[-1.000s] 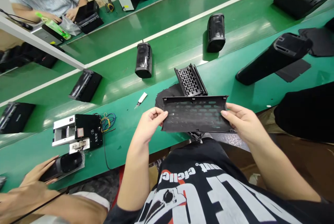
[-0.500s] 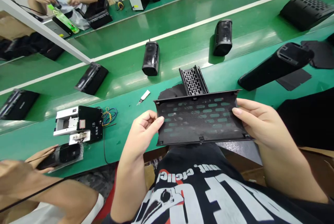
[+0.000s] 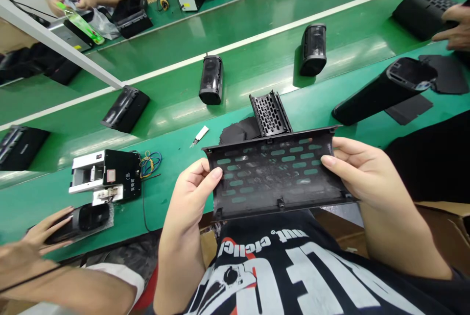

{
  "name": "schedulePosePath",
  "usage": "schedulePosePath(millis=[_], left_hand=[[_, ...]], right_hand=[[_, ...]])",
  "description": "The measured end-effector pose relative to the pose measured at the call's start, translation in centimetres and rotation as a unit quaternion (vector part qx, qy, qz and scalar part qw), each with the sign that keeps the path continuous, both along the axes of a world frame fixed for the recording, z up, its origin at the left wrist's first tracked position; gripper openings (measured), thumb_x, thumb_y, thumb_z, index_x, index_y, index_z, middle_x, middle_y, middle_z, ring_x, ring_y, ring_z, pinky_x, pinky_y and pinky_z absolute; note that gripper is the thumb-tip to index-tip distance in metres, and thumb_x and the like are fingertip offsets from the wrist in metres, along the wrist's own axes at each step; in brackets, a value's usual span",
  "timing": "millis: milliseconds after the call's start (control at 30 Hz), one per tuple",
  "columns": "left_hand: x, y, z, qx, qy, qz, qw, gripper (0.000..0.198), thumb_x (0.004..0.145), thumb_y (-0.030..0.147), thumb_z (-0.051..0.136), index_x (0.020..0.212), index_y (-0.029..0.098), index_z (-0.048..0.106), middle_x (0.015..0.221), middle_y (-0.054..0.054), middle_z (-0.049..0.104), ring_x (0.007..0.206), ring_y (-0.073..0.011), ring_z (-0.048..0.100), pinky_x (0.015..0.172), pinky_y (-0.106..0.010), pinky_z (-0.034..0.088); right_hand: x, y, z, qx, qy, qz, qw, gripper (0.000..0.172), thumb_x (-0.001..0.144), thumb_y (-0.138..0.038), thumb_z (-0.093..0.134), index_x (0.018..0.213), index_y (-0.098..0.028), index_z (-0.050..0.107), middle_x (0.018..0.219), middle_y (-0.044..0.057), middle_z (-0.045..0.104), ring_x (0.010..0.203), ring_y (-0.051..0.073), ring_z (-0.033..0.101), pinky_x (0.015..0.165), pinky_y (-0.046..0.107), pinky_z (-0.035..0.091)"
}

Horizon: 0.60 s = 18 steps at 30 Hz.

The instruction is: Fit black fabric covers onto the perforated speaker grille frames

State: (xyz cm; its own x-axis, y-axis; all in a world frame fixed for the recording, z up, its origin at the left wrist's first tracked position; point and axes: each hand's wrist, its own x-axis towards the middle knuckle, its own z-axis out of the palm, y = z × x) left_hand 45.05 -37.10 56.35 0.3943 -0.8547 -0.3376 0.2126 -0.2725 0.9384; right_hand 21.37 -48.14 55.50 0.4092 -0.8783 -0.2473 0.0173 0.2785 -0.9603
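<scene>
A black slotted panel [image 3: 271, 173] is held up before my chest, its hollow inner side facing me. My left hand [image 3: 196, 185] pinches its left end, thumb on the inside face. At the right end my right hand [image 3: 354, 168] grips the edge the same way. Just behind the panel, smaller perforated black pieces [image 3: 271, 113] lie on the green table beside thin dark sheets [image 3: 238, 130].
A black cylindrical housing [image 3: 374, 97] lies at the right. Black speakers [image 3: 212, 80] stand on the green conveyor [image 3: 253, 72]. A white-and-black device [image 3: 123, 175] with wires and a co-worker's hand [image 3: 47, 227] are at the left. A small white-handled tool [image 3: 201, 133] lies near the middle.
The panel's left end has shifted left and slightly toward me with my left hand. A person's hand has appeared at the upper right by the perforated black housing.
</scene>
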Motion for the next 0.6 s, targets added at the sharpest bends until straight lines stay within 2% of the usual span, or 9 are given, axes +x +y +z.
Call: schedulePosePath(millis=[167,433,600], left_hand=[[-0.21,-0.25,0.23,-0.025,0.033,-0.001,0.999,0.019,0.064,0.031,0.066,0.072,0.016,0.058,0.069,0.0,0.058,0.063,-0.0118,0.052,0.061,-0.023,0.044],[-0.49,-0.37,0.3,0.009,0.044,0.021,0.999,0.021,0.062,0.028,0.067,0.078,0.016,0.061,0.072,-0.002,0.063,0.065,-0.0144,0.057,0.062,-0.025,0.047],[-0.9,-0.94,0.78,0.006,0.086,0.03,0.996,0.023,0.06,0.03,0.068,0.079,0.017,0.063,0.072,-0.002,0.066,0.064,-0.0159,0.061,0.061,-0.026,0.049]], right_hand=[[0.1,-0.08,0.22,-0.011,-0.011,0.008,1.0,0.023,0.071,-0.023,0.064,0.094,-0.025,0.064,0.076,0.0,0.069,0.063,0.013,0.063,0.057,0.023,0.053],[-0.09,-0.18,-0.01,-0.009,-0.016,0.015,1.0,0.023,0.073,-0.024,0.062,0.096,-0.025,0.062,0.079,0.001,0.069,0.066,0.014,0.063,0.061,0.024,0.053],[-0.23,-0.28,-0.24,-0.003,0.002,0.028,1.0,0.027,0.072,-0.025,0.063,0.099,-0.024,0.061,0.08,0.002,0.068,0.067,0.016,0.063,0.06,0.027,0.053]])
